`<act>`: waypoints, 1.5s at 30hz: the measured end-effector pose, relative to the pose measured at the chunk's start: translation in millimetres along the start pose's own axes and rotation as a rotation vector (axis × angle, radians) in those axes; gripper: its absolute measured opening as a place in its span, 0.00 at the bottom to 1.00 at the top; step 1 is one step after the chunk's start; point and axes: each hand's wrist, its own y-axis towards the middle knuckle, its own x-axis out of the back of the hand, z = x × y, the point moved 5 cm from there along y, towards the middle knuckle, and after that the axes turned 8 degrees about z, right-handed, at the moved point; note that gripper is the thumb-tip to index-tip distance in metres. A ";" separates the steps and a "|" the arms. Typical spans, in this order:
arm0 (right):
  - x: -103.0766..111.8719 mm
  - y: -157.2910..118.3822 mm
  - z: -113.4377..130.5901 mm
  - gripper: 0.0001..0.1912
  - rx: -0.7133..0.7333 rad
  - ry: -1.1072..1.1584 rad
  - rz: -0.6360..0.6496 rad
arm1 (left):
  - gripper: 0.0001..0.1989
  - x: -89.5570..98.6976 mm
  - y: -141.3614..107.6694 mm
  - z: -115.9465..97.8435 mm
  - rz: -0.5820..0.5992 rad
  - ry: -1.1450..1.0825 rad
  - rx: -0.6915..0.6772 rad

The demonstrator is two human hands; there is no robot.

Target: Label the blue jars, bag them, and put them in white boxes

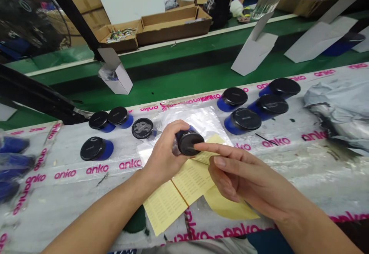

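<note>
Head view: jar (187, 139) clamped in left hand (165, 152), lid (187, 145) facing near.
Blue body, round black lid; right hand (240, 173), fingers apart, touches it.

Pretty bright, even light over the counter (302, 188), seemingly from above, with nothing harsh on the hands (164, 157). The plastic film (209, 117) throws some whitish glare, and the black lids (246, 119) get a soft sheen. There's a long dark band on the green belt (173, 82), shadow or reflection, can't tell. Top left is murky and smeary. Wide-angle stretch makes the outer boxes (319, 38) lean, and print on the yellow sheets (164, 204) is too soft to read.
</note>
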 end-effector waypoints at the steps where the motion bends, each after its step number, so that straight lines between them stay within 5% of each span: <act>1: 0.1 -0.1 -0.1 0.21 0.000 0.000 0.000 | 0.28 0.0 -0.2 0.2 -0.001 0.000 0.001; 32: -2.1 -1.8 1.0 0.25 0.036 -0.046 0.007 | 0.31 -2.4 -0.1 4.0 -0.019 -0.094 -0.059; 45: -11.9 -15.8 -4.9 0.31 0.136 -0.564 -0.154 | 0.32 -0.9 -1.0 2.8 -0.015 -0.067 -0.053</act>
